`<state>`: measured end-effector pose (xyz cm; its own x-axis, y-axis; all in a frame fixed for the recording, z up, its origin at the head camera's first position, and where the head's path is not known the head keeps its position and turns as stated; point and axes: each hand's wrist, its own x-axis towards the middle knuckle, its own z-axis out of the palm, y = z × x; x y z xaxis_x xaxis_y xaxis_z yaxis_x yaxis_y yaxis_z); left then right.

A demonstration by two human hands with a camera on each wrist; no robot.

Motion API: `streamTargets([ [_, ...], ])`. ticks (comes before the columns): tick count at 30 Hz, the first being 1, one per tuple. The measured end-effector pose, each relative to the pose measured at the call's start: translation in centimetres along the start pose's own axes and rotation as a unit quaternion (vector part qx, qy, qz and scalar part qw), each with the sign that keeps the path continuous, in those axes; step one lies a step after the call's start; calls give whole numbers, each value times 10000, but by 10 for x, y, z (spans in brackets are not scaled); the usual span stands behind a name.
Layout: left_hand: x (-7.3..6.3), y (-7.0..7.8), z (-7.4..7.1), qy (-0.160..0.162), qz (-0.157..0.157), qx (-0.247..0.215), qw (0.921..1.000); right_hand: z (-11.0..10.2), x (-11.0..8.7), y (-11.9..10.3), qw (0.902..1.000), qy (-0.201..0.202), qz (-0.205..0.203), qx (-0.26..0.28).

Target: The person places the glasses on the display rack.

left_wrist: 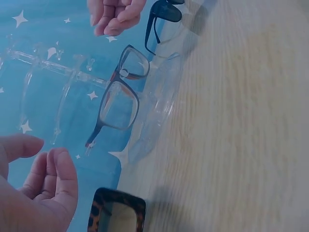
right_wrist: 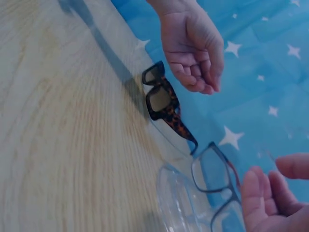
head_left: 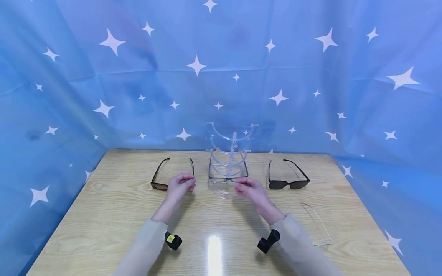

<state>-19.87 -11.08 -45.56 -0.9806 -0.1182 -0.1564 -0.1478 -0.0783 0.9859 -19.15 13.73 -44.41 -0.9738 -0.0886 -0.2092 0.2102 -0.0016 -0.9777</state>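
Note:
A clear plastic eyeglasses stand (head_left: 230, 163) with several curved arms rises at the table's back middle. Dark-framed eyeglasses (left_wrist: 102, 110) rest on its lowest part, lenses facing the person and temples pointing back, with reddish-brown inner sides. My left hand (head_left: 179, 186) hovers left of them, fingers loosely bent and thumb apart, with nothing in it. On the other side, my right hand (head_left: 253, 191) is close to the eyeglasses' right corner. The right wrist view shows its fingers (right_wrist: 256, 193) overlapping the frame's edge, with thumb and fingers apart and nothing between them.
Tortoiseshell sunglasses (right_wrist: 169, 113) lie unfolded left of the stand, partly behind the left hand. Black sunglasses (head_left: 298, 185) sit unfolded to the right. Nearer the front right are thin wire-framed glasses (head_left: 321, 223), by the right sleeve. A blue star-patterned cloth (head_left: 221, 88) hangs behind the wooden table (head_left: 114, 214).

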Motion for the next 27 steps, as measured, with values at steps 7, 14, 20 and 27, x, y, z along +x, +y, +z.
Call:
streamTargets([
  [7, -11, -6, -17, 106, 148, 128, 9998, 14, -2, 6, 9999, -126, -101, 31],
  [14, -19, -9, -35, 213, 44, 83, 9997, 30, -7, 8, 9986, -481, -120, 157],
  [20, -23, -12, -48, 281, -8, 103, 9996, 44, -3, 13, 9978, -616, -152, 187],
  [27, -27, -17, -65, 408, -20, 237, 9989, 64, 4, 18, 9955, -888, -70, 334],
])
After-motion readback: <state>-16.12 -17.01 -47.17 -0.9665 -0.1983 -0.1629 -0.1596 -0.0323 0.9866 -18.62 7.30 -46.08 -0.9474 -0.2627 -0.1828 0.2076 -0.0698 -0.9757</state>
